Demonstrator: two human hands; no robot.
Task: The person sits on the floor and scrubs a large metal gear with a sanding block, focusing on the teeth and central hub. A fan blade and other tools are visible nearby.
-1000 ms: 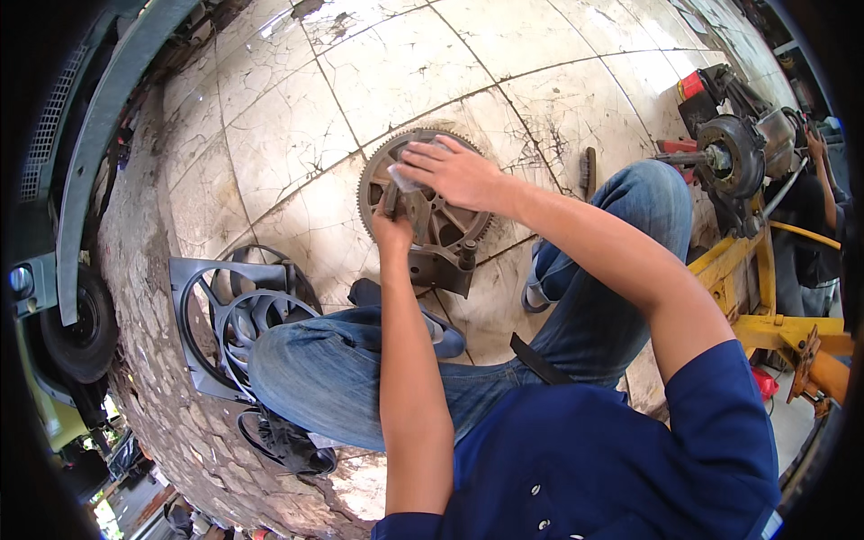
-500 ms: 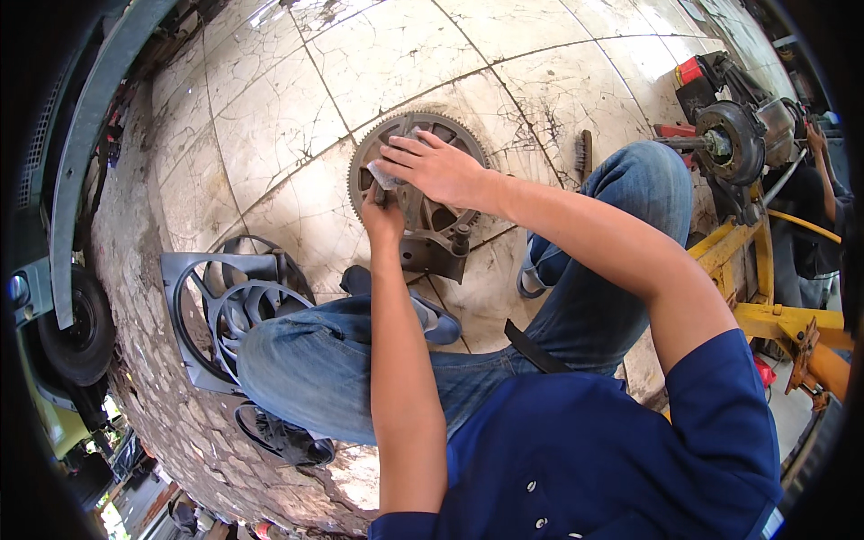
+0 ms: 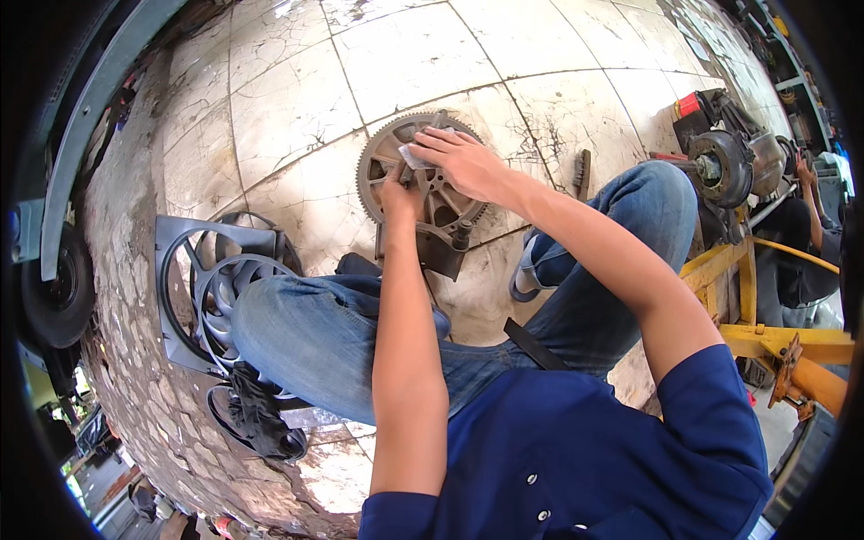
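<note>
A large toothed metal wheel (image 3: 365, 178) with spokes lies flat on the tiled floor in front of me. My right hand (image 3: 468, 167) is over its middle, palm down, with long fingers pressing on a pale grey crumpled sheet (image 3: 414, 157); whether it is cloth or paper I cannot tell. My left hand (image 3: 399, 196) is closed just below the sheet, its fingers around a dark part near the wheel's hub that is mostly hidden. A dark metal bracket (image 3: 441, 256) with an upright stud sticks out under the wheel's near edge.
A wire brush (image 3: 583, 173) lies to the right. Left of my knee are a fan shroud (image 3: 171, 297) and a black strapped item (image 3: 261, 414). At right stand a greasy hub assembly (image 3: 720, 169) and a yellow frame (image 3: 747, 337), with another person's arm (image 3: 805, 184) beyond.
The view has shifted slightly. My right hand and the pale sheet have moved a little across the wheel's middle. My left hand stays closed beside them.
</note>
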